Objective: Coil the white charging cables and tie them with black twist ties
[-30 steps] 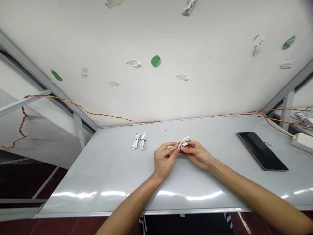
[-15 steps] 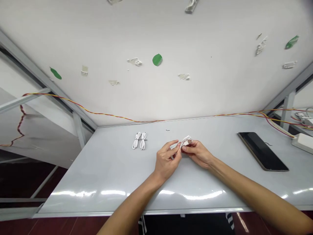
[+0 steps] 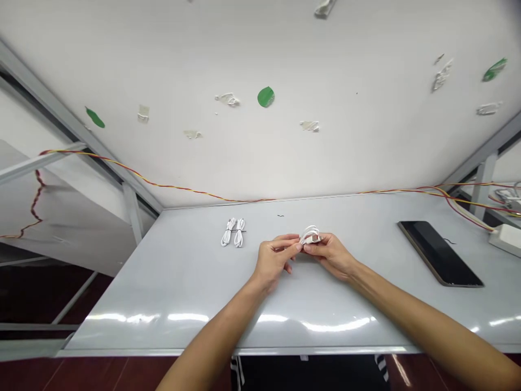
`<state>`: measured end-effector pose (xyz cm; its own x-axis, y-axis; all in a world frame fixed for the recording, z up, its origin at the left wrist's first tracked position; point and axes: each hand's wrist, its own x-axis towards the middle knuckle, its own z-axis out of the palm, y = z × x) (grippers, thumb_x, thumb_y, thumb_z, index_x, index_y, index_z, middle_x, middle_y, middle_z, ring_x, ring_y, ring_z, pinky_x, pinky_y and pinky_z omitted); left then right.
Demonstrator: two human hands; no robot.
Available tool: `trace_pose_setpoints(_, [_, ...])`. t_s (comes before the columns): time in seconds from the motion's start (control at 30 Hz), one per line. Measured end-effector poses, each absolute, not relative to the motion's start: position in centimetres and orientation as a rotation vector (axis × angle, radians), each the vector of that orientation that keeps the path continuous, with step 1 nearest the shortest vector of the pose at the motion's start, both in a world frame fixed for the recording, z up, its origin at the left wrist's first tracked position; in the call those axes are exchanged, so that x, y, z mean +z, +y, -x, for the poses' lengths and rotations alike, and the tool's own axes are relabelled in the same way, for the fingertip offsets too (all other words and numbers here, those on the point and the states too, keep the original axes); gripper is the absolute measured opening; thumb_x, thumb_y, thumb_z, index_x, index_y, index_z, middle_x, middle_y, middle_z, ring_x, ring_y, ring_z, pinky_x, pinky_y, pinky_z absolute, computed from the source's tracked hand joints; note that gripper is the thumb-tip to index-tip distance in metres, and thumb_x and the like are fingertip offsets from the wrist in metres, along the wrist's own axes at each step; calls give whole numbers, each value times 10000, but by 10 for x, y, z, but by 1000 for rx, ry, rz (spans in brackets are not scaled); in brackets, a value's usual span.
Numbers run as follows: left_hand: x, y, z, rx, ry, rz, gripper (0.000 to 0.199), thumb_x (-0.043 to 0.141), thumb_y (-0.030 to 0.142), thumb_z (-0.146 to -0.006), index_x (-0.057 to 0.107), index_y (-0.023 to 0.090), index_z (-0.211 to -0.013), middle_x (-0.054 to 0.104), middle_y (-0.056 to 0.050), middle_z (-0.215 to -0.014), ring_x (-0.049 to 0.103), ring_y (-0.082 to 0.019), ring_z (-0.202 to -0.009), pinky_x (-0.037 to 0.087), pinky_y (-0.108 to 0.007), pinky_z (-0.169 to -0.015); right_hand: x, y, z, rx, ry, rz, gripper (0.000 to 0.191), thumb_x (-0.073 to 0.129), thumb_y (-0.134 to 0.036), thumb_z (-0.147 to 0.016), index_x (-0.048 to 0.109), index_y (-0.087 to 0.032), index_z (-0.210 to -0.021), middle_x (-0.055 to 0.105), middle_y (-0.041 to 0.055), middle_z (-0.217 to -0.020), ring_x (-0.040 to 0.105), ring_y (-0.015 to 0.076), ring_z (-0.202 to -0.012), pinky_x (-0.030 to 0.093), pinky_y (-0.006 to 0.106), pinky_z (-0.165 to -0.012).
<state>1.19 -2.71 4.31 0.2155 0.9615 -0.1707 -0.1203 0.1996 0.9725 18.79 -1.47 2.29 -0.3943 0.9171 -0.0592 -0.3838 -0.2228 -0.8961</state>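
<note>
A white USB cable [image 3: 310, 232] is gathered in loops between my two hands, above the middle of the table. My right hand [image 3: 330, 254] pinches it close to its metal-tipped plug. On the other side my left hand [image 3: 278, 257] has thumb and fingertips closed on the looped cable, the gripped part hidden behind the fingers. Left of my hands lie two coiled white cables, one cable [image 3: 228, 232] beside another cable [image 3: 239, 233], each bound with a dark tie. A short dark twist tie [image 3: 280, 215] rests on the table behind my left hand.
A black tablet or large phone [image 3: 439, 253] lies at the right on the grey table [image 3: 171, 282]. Beyond it is a white power strip [image 3: 506, 239] with wires. Red and yellow wires [image 3: 183, 188] run along the white back wall [image 3: 228, 163]. Metal frame bars stand at both sides.
My left thumb and fingers have closed from a looser, spread pose onto the looped cable. My right hand keeps its pinch by the plug. The view has shifted slightly.
</note>
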Motion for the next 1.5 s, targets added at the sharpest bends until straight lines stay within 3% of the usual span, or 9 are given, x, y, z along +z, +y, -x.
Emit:
trace_pose_setpoints(0.2, [39,-26,-12,955,1047,-982,307,841,410,-652,789,139,-786,638,-130,-1197,521,-73,-617,389,-152,-359,24,-15,-188,1774,-1081,793,195,854,-316,-671,758,-192,-787,706,33,-829,650,215,-805,477,412,-885])
trace_pose_setpoints(0.47, [34,-29,-16,1055,1082,-1078,260,829,362,-666,804,144,-806,633,-123,-1061,593,-151,-745,498,-193,-416,19,-16,-186,1747,-1044,874,143,847,-297,-690,761,-198,-747,698,31,-820,638,197,-824,478,372,-891])
trace_pose_setpoints(0.87, [26,-29,-19,1070,1075,-998,266,860,351,-635,781,124,-749,694,-104,-992,571,-100,-611,470,-193,-402,19,-17,-186,1678,-1116,865,167,842,-328,-685,748,-193,-710,700,41,-790,643,217,-758,505,413,-816])
trace_pose_setpoints(1.0, [26,-29,-19,1085,1051,-1011,309,863,367,-633,775,99,-760,687,-124,-1003,598,-128,-664,523,-215,-437,16,-17,-186,1598,-1148,896,181,839,-342,-684,745,-189,-700,697,41,-766,627,210,-736,502,394,-784])
trace_pose_setpoints(1.17, [25,-32,-22,1088,992,-1107,353,831,381,-671,779,130,-913,652,-135,-1137,622,-153,-743,596,-279,-507,11,-15,-186,1469,-1146,981,218,839,-385,-673,737,-193,-682,684,35,-733,604,199,-724,475,365,-737])
trace_pose_setpoints(1.3, [22,-32,-23,1023,1044,-1405,401,729,420,-786,736,203,-1123,620,-116,-1237,620,-173,-800,558,-252,-484,8,-6,-191,1373,-1168,1091,275,821,-426,-671,689,-186,-648,661,25,-693,582,174,-689,461,334,-698])
trace_pose_setpoints(1.43, [30,-23,-6,968,1374,-1899,328,582,426,-909,725,237,-1135,647,-77,-1197,630,-169,-798,548,-295,-685,22,11,-213,1193,-1400,1250,269,748,-444,-708,683,-182,-708,668,33,-726,586,183,-706,458,324,-710])
trace_pose_setpoints(1.5, [38,-15,10,836,1672,-2092,316,549,398,-929,703,245,-1158,618,-79,-1249,633,-217,-929,529,-325,-766,34,21,-235,1055,-1489,1385,210,740,-374,-690,660,-181,-677,643,24,-679,562,179,-670,426,308,-665])
